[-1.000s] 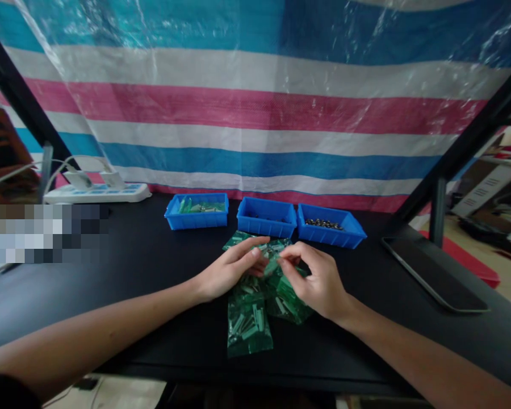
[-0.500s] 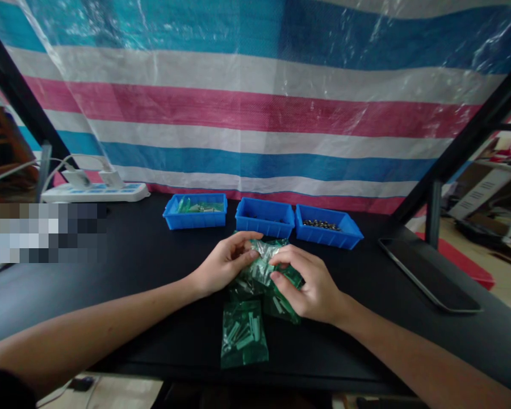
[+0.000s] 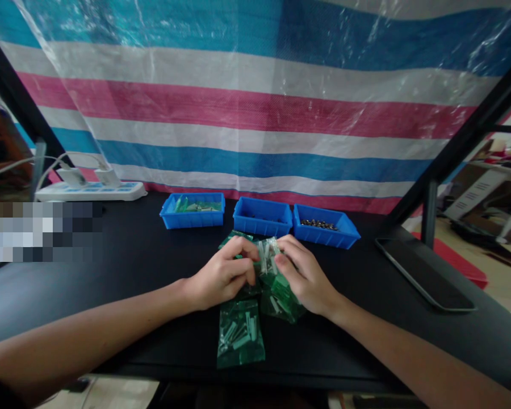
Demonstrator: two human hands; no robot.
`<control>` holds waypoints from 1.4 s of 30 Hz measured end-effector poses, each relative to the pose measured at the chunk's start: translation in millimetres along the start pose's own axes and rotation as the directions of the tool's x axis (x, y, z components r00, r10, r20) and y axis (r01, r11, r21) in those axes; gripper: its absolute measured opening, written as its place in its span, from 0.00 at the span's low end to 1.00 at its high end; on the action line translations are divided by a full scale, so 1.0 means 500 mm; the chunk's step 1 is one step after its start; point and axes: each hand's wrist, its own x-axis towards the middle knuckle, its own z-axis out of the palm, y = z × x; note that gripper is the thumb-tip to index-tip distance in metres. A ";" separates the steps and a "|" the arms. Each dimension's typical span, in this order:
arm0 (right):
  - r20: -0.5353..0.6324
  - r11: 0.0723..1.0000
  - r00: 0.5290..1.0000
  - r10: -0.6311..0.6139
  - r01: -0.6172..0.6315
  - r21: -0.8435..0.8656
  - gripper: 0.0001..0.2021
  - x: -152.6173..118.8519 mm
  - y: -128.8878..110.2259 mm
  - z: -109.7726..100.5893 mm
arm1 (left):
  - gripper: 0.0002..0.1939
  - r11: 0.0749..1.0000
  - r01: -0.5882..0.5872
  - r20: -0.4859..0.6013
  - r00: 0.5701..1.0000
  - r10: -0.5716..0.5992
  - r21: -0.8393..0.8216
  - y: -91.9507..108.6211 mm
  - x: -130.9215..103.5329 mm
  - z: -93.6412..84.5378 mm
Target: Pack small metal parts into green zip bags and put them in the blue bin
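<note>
Bag [image 3: 268, 257] held up between both hands, above other green bags [image 3: 240, 334] on the black table [image 3: 153, 335]. Right hand [image 3: 309, 275] pinches its edge, thumb against fingers. Left hand [image 3: 223, 272] curled at its other side; grip there cannot be told. Beyond: three blue bins [image 3: 263, 221] in a row. Phone [image 3: 423, 275] lies to the right.

glossy green plastic packets [image 3: 241, 335], smooth blue plastic bins [image 3: 192, 218], matt black tabletop [image 3: 136, 250], shiny striped sheeting [image 3: 174, 102]
</note>
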 end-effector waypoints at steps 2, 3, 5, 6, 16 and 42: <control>0.046 0.998 0.997 0.062 -0.063 0.008 0.10 -0.001 -0.002 0.003 | 0.14 0.999 -0.022 0.036 0.999 0.021 0.029 0.001 -0.002 0.001; 0.054 0.996 0.995 0.089 -0.090 0.013 0.10 -0.002 -0.003 0.005 | 0.14 0.999 -0.021 0.044 0.999 0.019 0.041 0.000 -0.002 0.002; 0.049 0.992 0.992 0.117 -0.119 0.029 0.09 -0.004 -0.001 0.008 | 0.13 0.998 0.007 0.046 0.999 -0.010 0.057 -0.001 0.000 0.004; 0.036 0.992 0.992 0.121 -0.122 0.036 0.08 -0.005 0.000 0.009 | 0.13 0.998 0.033 0.040 0.999 -0.036 0.061 -0.002 0.001 0.005; -0.102 0.994 0.989 -0.111 0.109 -0.026 0.07 -0.004 0.011 0.007 | 0.13 0.941 0.329 0.089 0.942 -0.323 -0.077 -0.006 0.013 -0.001; 0.024 0.950 0.977 -0.212 0.211 -0.230 0.08 -0.015 0.010 0.005 | 0.09 0.749 0.661 -0.609 0.575 -0.547 -0.048 -0.178 0.019 -0.156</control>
